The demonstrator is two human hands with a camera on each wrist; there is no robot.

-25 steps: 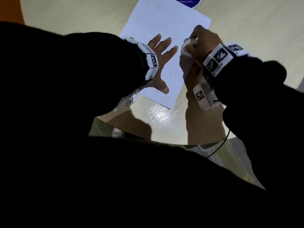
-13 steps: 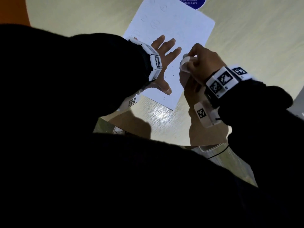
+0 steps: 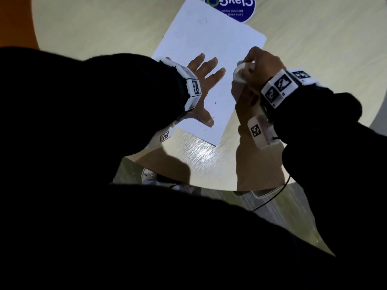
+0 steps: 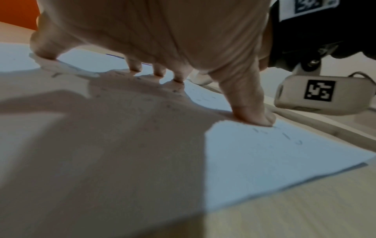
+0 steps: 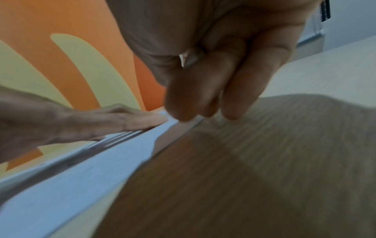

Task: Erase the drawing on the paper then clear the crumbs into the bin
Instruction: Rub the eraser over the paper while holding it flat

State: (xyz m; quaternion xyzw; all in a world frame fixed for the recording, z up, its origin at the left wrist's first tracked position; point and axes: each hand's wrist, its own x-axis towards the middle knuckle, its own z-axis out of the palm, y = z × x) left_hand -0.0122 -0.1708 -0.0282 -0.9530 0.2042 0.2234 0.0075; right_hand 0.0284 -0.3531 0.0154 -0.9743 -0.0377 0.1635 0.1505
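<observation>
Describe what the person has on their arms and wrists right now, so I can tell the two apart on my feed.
Both arms are in black sleeves. The left hand and right hand are bare. Each wrist carries a white blocky band faced with square black-and-white coded tags, plus a white camera pod underneath bearing one tag. A thin black cable trails from the right rig.

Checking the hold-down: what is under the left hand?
The left hand presses spread fingers on the white paper, which lies on the table. Dark crumbs lie by the thumb. Anything under the palm is hidden.
</observation>
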